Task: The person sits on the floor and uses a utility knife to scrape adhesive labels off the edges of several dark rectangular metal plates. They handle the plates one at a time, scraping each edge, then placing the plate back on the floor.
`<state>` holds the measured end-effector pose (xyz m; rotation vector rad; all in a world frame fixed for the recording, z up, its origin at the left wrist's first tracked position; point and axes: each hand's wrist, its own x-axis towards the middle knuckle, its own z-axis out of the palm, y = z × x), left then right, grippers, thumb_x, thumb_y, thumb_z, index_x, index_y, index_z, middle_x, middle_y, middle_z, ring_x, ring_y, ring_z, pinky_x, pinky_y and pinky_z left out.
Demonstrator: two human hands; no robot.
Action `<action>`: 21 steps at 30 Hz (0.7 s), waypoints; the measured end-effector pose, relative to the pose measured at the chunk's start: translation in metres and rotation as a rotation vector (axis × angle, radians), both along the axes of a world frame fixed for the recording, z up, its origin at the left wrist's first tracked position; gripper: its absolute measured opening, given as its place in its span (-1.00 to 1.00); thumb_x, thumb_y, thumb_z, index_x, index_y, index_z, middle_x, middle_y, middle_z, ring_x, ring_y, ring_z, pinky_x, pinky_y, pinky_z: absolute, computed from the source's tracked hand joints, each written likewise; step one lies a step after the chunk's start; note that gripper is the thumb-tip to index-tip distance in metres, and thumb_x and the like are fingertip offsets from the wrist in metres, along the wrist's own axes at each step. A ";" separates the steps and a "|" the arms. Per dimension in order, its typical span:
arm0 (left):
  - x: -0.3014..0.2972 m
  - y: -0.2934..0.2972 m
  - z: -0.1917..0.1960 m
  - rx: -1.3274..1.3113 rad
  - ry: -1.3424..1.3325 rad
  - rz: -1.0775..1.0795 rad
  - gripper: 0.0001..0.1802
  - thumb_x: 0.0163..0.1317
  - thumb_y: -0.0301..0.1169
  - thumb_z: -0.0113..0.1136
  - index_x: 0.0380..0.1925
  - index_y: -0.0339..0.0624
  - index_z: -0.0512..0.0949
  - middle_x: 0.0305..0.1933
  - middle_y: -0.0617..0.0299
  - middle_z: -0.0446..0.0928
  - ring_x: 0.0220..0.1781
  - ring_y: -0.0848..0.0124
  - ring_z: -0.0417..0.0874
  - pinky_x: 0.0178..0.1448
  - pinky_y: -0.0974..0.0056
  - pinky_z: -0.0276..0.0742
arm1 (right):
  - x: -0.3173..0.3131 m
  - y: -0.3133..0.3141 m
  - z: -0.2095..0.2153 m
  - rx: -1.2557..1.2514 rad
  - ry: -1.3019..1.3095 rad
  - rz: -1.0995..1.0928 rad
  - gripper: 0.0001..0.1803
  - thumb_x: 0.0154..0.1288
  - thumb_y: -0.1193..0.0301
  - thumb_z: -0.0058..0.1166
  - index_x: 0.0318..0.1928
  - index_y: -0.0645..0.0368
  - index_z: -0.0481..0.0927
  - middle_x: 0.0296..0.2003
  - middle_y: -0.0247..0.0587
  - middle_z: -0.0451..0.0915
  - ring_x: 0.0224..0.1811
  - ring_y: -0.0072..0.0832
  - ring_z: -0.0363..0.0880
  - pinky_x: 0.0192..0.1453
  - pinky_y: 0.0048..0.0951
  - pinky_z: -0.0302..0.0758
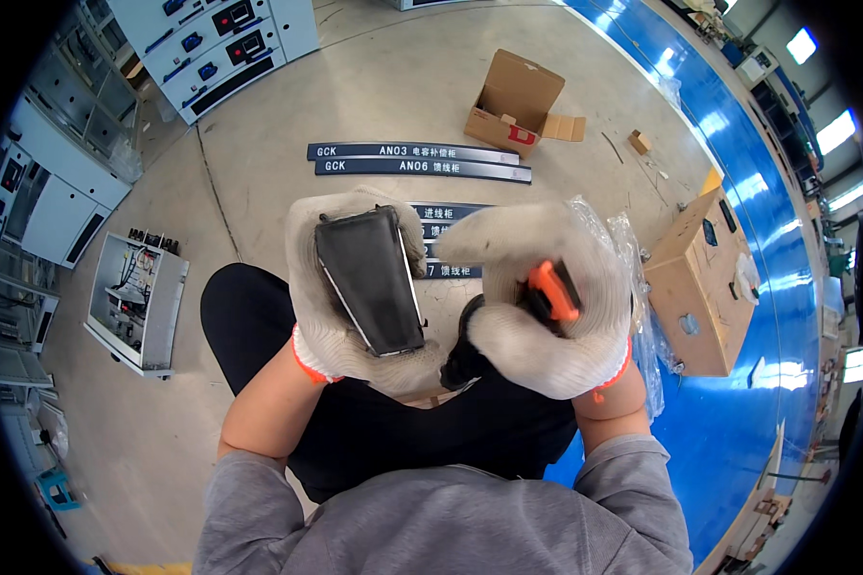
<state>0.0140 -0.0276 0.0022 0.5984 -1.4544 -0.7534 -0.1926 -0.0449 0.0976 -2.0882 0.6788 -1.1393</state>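
Note:
Both hands wear white knit gloves with orange cuffs. My left hand [340, 316] grips a dark rectangular plate with a metal rim [372, 278], its black face turned up toward me. My right hand [542, 307] is closed around a tool with an orange and black handle [551, 290]; a black part of it [465, 350] hangs below the fist, close to the plate's lower right corner. Both hands are held above my lap, over black trousers.
Long dark label strips [417, 159] lie on the concrete floor ahead, with more [451, 213] partly behind my hands. An open cardboard box [516, 103] sits beyond them. Another carton [700, 287] and clear plastic wrap [633, 249] are at my right. Grey electrical cabinets [230, 43] and an open unit [136, 299] stand left.

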 end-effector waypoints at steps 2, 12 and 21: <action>0.001 -0.003 0.003 -0.095 -0.070 0.018 0.15 -0.35 -0.37 0.83 0.26 -0.20 0.25 0.03 0.02 0.52 -0.10 0.35 0.64 -0.05 0.24 0.64 | -0.003 -0.003 0.001 0.045 0.002 0.147 -0.63 0.09 0.56 0.29 -0.03 0.16 0.73 -0.25 -0.26 0.73 -0.42 -0.50 0.69 -0.32 -0.48 0.58; -0.002 -0.001 0.014 0.004 -0.154 -0.034 0.19 -0.31 -0.37 0.81 0.34 -0.22 0.23 0.18 0.08 0.49 0.12 0.32 0.65 0.15 0.16 0.66 | -0.007 -0.020 -0.001 -0.311 0.055 0.127 -0.75 0.06 0.47 0.41 -0.18 0.01 0.78 -0.31 -0.29 0.76 -0.39 -0.28 0.75 -0.26 -0.37 0.66; -0.010 0.002 0.022 0.022 -0.201 -0.111 0.16 -0.28 -0.27 0.84 0.34 -0.21 0.29 0.21 0.07 0.50 0.20 0.24 0.64 0.30 0.11 0.58 | -0.009 -0.019 -0.004 -0.419 -0.039 0.136 -0.77 -0.14 0.50 0.35 -0.37 -0.03 0.69 -0.43 -0.36 0.65 -0.44 -0.25 0.65 -0.31 -0.37 0.58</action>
